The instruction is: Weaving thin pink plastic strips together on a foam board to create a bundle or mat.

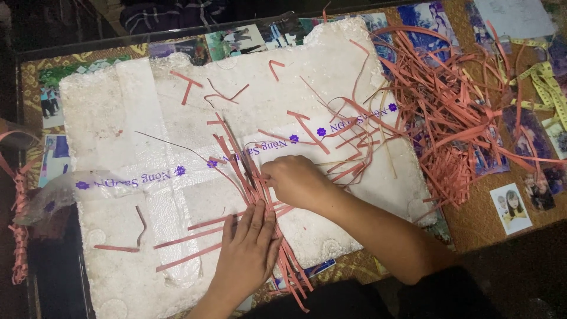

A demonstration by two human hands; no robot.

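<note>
Strips [255, 183] lie under left hand [248, 248] fingers [255, 220], pinched by right hand [295, 180].

Glass-topped table [472, 221], patterned cloth and photographs beneath.
On it: white foam board [177, 136], heap of pink paper strips [449, 112], yellow measuring tape [546, 82], loose photograph [511, 207].

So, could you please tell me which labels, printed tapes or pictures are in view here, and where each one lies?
Clear printed tape: a band across the white foam board, with purple lettering and flower marks.
Photo prints: small rectangles, right of the board.
Yellow measuring tape: looped at the top right.
No screens.
</note>
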